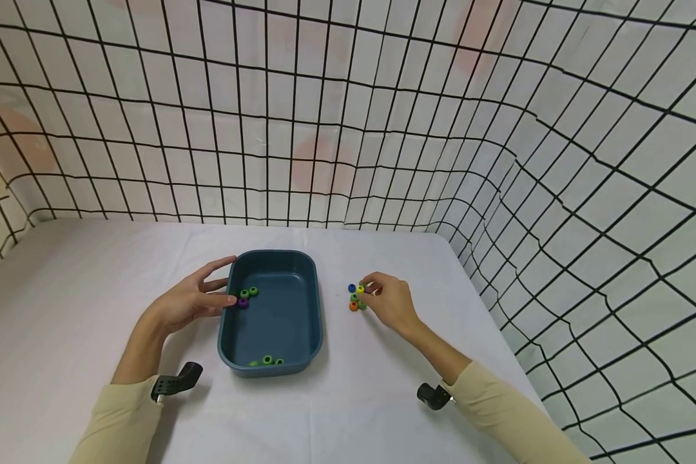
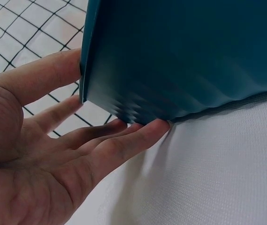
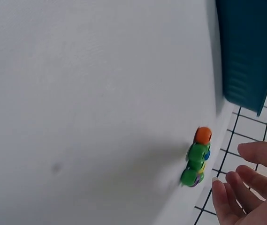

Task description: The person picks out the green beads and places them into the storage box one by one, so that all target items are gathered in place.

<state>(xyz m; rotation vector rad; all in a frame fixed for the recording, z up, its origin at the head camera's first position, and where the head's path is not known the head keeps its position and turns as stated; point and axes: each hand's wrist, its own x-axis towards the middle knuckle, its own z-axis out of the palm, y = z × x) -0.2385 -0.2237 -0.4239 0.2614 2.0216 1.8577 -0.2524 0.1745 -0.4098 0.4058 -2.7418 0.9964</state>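
Observation:
A dark blue-green rectangular tray (image 1: 274,322) stands on the white table. My left hand (image 1: 190,298) is at its left side, the thumb tip at the rim and the fairly straight fingers (image 2: 138,138) against the outer wall low down. Inside the tray lie a purple bead (image 1: 242,303) and several green beads (image 1: 268,359). To the right of the tray, my right hand (image 1: 391,303) reaches over a small cluster with an orange bead (image 3: 203,135), green beads (image 3: 198,153), a blue bead (image 1: 352,288) and a yellow bead (image 1: 360,289). Its bent fingers (image 3: 221,199) stand apart from the thumb, nothing visible between them.
Black wire mesh (image 1: 325,129) rises behind the table and along its right side, with pale cloth behind it. White cloth covers the table (image 1: 348,412). A black camera mount (image 1: 176,380) is on the left wrist, another mount (image 1: 434,396) on the right.

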